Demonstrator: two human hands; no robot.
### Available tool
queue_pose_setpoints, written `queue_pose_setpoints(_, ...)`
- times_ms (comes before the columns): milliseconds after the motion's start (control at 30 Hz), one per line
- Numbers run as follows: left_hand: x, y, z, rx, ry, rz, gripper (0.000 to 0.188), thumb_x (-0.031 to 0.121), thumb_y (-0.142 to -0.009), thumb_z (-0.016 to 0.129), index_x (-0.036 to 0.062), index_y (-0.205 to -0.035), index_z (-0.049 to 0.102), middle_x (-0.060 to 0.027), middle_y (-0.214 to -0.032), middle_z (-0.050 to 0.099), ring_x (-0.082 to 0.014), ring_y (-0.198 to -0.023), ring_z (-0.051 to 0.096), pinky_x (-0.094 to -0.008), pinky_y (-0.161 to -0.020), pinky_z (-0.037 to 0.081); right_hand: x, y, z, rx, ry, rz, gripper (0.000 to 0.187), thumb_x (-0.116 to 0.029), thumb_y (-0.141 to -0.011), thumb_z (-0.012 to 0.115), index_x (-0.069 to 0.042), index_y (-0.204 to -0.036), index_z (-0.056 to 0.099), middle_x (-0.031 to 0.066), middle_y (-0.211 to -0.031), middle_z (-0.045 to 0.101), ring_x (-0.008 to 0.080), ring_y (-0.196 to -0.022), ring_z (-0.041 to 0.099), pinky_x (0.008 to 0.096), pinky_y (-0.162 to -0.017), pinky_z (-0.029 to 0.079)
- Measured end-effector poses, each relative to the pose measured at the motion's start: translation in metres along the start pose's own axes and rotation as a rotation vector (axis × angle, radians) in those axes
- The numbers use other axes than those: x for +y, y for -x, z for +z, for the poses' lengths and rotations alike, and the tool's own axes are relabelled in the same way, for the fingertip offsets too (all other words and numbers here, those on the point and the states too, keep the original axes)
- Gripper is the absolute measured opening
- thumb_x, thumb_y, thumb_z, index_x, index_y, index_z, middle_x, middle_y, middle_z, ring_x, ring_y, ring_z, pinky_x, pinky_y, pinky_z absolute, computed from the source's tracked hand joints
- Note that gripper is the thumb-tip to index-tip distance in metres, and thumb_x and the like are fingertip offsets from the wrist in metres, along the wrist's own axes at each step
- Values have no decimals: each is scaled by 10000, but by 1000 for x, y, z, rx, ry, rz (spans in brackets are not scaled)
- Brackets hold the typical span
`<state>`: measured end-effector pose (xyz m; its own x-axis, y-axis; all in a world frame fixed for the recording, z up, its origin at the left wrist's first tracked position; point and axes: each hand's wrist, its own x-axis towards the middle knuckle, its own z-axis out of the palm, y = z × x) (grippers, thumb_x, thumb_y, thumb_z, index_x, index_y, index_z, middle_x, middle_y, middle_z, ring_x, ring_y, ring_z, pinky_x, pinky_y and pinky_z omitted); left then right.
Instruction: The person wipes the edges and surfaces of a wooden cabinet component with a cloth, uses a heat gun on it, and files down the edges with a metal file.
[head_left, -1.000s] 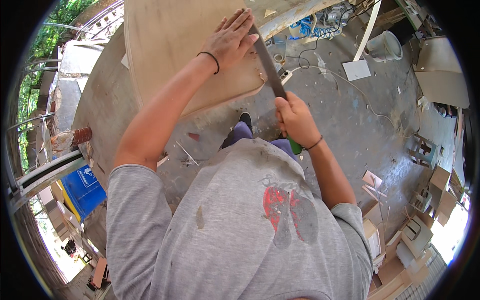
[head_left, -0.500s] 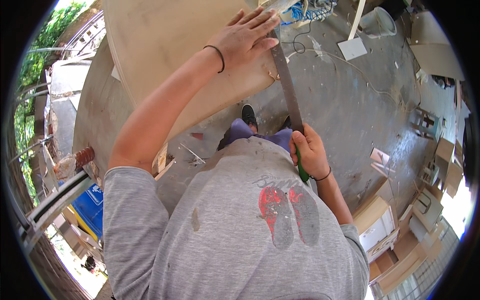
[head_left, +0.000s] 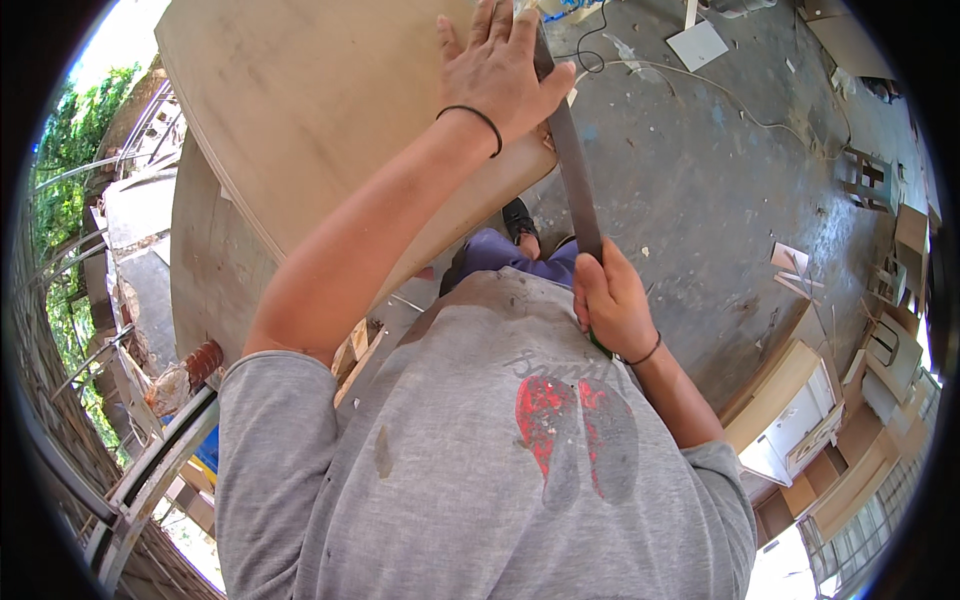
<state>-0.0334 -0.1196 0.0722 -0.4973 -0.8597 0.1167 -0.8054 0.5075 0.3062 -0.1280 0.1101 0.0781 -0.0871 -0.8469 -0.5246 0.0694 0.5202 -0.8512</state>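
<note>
A long, flat, dark metal file [head_left: 573, 172] runs along the right edge of a large light-brown wooden board [head_left: 310, 110]. Its green handle [head_left: 598, 345] is mostly hidden inside my right hand [head_left: 617, 308], which is closed around it close to my shirt. At the far end, my left hand [head_left: 500, 88] lies flat with fingers spread over the board's edge. The left thumb reaches across the file's blade, and the fingertips are near the top of the picture. A chipped, rough spot [head_left: 546, 137] shows at the board's corner beside the file.
Below the board stands another rounded wooden panel [head_left: 215, 260] at left. A cable [head_left: 740, 100] trails over the grey floor, near a white square piece [head_left: 697, 46]. Wooden boxes [head_left: 790, 410] and scraps are at right. A metal rail [head_left: 165, 450] is at lower left.
The file and my left hand have shifted farther up and away along the board's edge. The left thumb now sticks out across the blade. My view has tilted slightly.
</note>
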Motion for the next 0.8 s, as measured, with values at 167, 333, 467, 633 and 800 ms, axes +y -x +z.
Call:
queue_pose_setpoints(167, -12, -9, 16, 43, 22, -26, 728, 433, -874, 495, -29, -1410, 325, -206, -1488, 310, -299, -1419, 224, -505, -1154, 94, -5, -19, 26, 47, -25, -15, 233, -223, -975, 465, -14, -873, 458, 3, -594, 475, 93, -476, 474, 287, -429, 384)
queue_pose_setpoints(333, -18, -19, 11, 40, 108, -19, 732, 443, -890, 488, -15, -1431, 302, -207, -1504, 275, -296, -1431, 189, -496, -1155, 81, -15, -26, 27, 68, -145, 4, 224, -227, -970, 471, -35, -856, 460, 5, -594, 474, 92, -462, 468, 268, -412, 390)
queue_pose_setpoints(467, -32, -14, -2, -5, 298, 103, 783, 552, -895, 454, 12, -1441, 300, -214, -1508, 260, -320, -1432, 169, -489, -1155, 77, -21, -6, -6, 111, -85, -50, 228, -227, -966, 475, -43, -834, 454, 6, -601, 471, 85, -436, 452, 261, -391, 381)
queue_pose_setpoints(633, -39, -14, -4, -20, 220, 177, 881, 650, -856, 448, 17, -1448, 286, -217, -1511, 248, -332, -1432, 159, -458, -1161, 93, -7, 20, -20, 44, 35, 0, 226, -222, -967, 461, -43, -829, 454, -4, -592, 471, 82, -432, 450, 262, -393, 376)
queue_pose_setpoints(800, -3, -16, -11, -74, -56, -83, 996, 695, -770, 532, 36, -1466, 257, -191, -1524, 237, -299, -1439, 149, -433, -1170, 90, 3, 26, -14, 70, 86, 30, 222, -230, -968, 470, -55, -832, 450, -9, -608, 461, 72, -443, 438, 251, -397, 369)
